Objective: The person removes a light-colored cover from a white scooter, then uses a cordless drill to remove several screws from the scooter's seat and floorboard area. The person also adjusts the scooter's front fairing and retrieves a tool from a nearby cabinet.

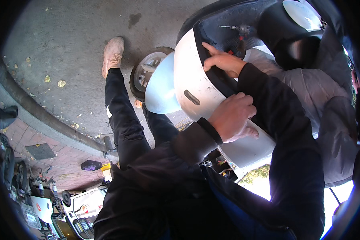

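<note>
A white scooter body panel (194, 76) with a small oval slotted reflector or vent lies across the middle, scuffed along its inner edge. My left hand (235, 117) is closed over that edge, its fingers curled and its thumb on the lower white part. My right hand (224, 62) grips the black trim (212, 64) along the panel's upper inner side. Its thumb and forefinger show, spread on the trim; the other fingers are hidden. Just beyond the right hand, a power drill (242, 30) with a long bit rests in the black footwell (224, 20).
A pale blue curved panel (162, 90) overlaps a small wheel (148, 72) at the left. Black-trousered legs (126, 116) stretch over the concrete beside a curb (56, 124). A person's grey trousers (316, 96) are close at the right. Parked vehicles (86, 208) stand at lower left.
</note>
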